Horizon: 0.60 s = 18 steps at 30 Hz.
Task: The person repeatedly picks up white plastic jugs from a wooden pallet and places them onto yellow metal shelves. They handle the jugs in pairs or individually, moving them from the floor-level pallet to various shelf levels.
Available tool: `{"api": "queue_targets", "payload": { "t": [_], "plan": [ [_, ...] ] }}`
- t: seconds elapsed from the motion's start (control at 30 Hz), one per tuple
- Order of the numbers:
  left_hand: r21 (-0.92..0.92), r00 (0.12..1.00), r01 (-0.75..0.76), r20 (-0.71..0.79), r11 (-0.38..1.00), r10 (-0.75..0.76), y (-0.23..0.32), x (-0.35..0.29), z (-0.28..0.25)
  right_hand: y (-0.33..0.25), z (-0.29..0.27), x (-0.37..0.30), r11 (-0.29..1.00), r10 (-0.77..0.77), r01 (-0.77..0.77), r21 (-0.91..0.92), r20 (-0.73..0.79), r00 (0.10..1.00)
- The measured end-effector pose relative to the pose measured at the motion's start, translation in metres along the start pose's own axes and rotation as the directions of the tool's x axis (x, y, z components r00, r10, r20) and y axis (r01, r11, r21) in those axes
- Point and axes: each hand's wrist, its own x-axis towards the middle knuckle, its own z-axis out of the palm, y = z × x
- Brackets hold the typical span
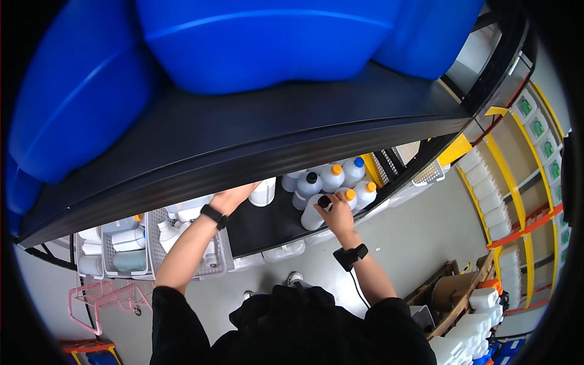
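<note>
My left hand reaches in under the upper shelf. Its fingertips pass behind the shelf's edge, beside the top of a white bottle; whether they grip it is hidden. Farther right, my right hand is closed on the black cap of another white bottle, at the front of the black lower shelf. Around that bottle stand several pale bottles: one with a black cap, some with orange caps, and one with a blue cap.
Large blue containers stand on the black upper shelf above my hands. Left of my left arm, grey perforated baskets hold bottles lying down. A pink cart is on the lower left floor. At right are yellow-framed racks and a wooden crate.
</note>
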Motion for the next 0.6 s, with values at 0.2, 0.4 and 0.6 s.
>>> {"api": "queue_targets", "payload": {
  "t": [0.2,0.4,0.6],
  "plan": [
    [-0.039,0.901,0.26,0.369,0.965,-0.227,0.009,0.009,0.093,-0.006,-0.017,-0.01,0.988,0.077,-0.093,0.124,0.13,0.988],
    [0.083,0.946,0.249,0.195,0.965,-0.261,-0.005,-0.013,0.146,-0.013,-0.038,-0.023,0.974,0.025,-0.041,0.225,0.072,0.997],
    [0.198,0.996,0.093,-0.012,0.976,-0.093,0.001,-0.023,0.102,-0.049,-0.038,-0.03,0.941,-0.096,0.076,0.331,0.045,0.994]
  ]
}}
